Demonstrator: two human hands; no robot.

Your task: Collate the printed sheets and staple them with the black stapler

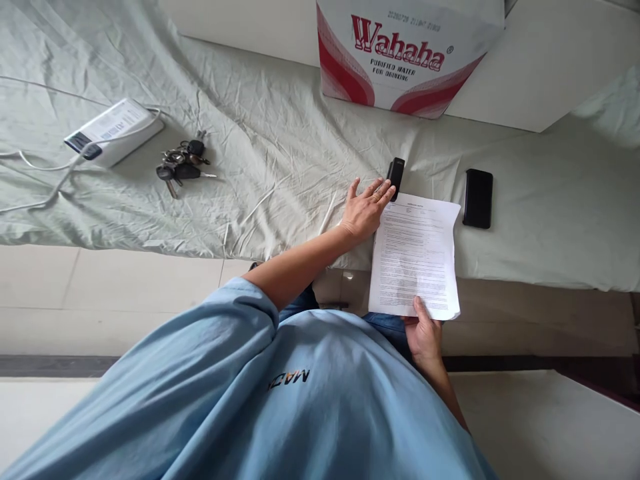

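A person's right hand (424, 333) pinches the printed sheets (415, 257) at six o'clock while the left hand (364, 210), fingers spread, touches the black stapler (395, 176), the sheets seemingly unstapled.

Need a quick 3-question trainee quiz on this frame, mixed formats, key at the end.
1. True or false: the right hand grips the near edge of the printed sheet.
2. What do the left hand fingertips touch at the sheet's far corner? A) the bunch of keys B) the small black stapler-like device C) the black phone
3. Fill in: the brand printed on the carton standing on the sheet-covered bed is ____.

Key: 1 true. 2 B; the keys lie far to the left, and the phone lies right of the sheet, untouched. 3 Wahaha.
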